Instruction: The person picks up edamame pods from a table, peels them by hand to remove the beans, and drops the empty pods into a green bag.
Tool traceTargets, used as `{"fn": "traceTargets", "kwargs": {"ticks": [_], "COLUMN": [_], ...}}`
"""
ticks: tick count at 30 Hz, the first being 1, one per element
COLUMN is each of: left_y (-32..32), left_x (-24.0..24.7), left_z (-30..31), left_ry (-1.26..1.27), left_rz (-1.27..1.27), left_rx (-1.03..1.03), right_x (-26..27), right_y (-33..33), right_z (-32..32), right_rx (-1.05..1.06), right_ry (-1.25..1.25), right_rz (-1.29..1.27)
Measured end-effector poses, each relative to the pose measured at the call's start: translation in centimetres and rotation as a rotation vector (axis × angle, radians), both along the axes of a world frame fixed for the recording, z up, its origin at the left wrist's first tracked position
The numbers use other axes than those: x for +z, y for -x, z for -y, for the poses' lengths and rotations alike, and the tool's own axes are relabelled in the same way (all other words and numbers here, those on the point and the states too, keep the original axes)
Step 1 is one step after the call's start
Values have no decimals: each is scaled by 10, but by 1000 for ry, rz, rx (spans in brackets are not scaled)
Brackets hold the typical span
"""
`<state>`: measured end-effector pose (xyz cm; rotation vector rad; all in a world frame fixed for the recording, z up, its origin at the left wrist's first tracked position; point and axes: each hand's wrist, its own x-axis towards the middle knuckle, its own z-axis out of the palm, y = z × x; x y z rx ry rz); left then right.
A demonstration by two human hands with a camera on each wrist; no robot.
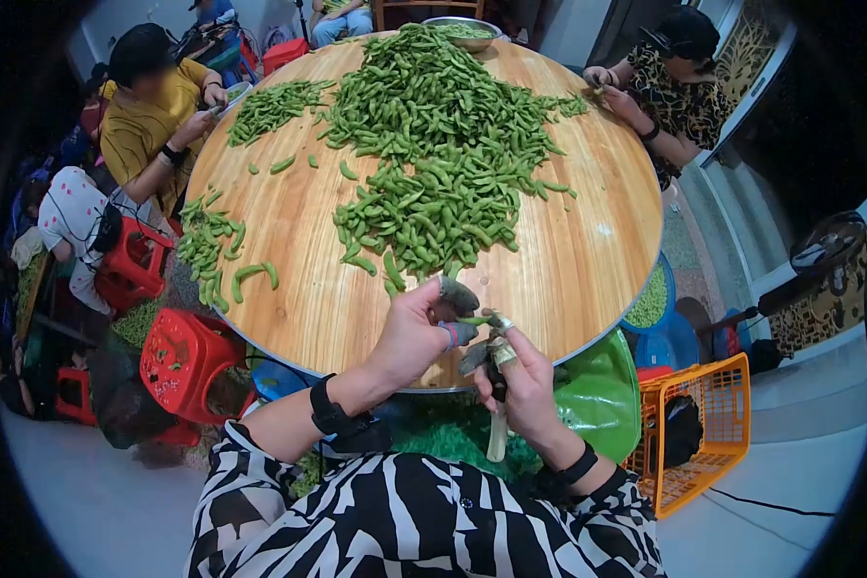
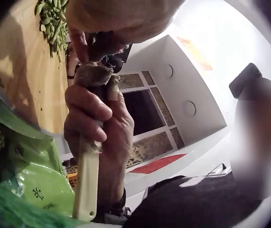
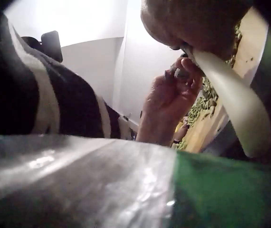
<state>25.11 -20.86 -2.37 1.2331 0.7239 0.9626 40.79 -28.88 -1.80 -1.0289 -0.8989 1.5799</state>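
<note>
At the table's near edge, the left hand [image 1: 409, 337], with grey coverings on its fingertips, pinches one end of a green pod [image 1: 472, 320]. Close beside it on the right, the right hand [image 1: 528, 383] has its fingers curled round a pale handle [image 1: 497, 435] that points down; the left wrist view shows this handle [image 2: 87, 185] below the curled fingers. Wrappings cover some right fingertips, which meet the pod's other end. The tool's working end is hidden among the fingers. Beyond the hands lies a large heap of green pods [image 1: 433, 125] on the round wooden table [image 1: 588, 241].
Smaller pod piles lie at the table's left [image 1: 202, 241] and upper left [image 1: 270, 111]. Two people sit across at the left and right edges. Below the rim are a green bag [image 1: 602, 395], an orange crate [image 1: 747, 409], blue basins [image 1: 669, 342] and red stools [image 1: 178, 352].
</note>
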Motion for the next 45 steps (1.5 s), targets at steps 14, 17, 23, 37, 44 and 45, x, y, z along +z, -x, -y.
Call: {"fn": "traceTargets", "kwargs": {"ticks": [14, 17, 23, 37, 44, 45], "left_y": [12, 14, 16, 10, 10, 10], "left_x": [13, 6, 2, -2, -1, -2], "left_z": [7, 3, -11, 3, 5, 5], "left_ry": [-445, -577, -627, 30, 51, 51], "left_rz": [-261, -243, -199, -99, -166, -166], "left_rx": [-172, -166, -269, -228, -216, -215], "right_x": [-2, -1, -2, 4, -2, -1], "right_y": [-12, -15, -15, -7, -9, -9], "right_z": [-1, -3, -2, 7, 7, 7], "right_rx": [42, 48, 104, 31, 78, 79], "right_ry": [110, 197, 346, -35, -86, -85], "right_rz": [-279, -401, -613, 49, 28, 28]}}
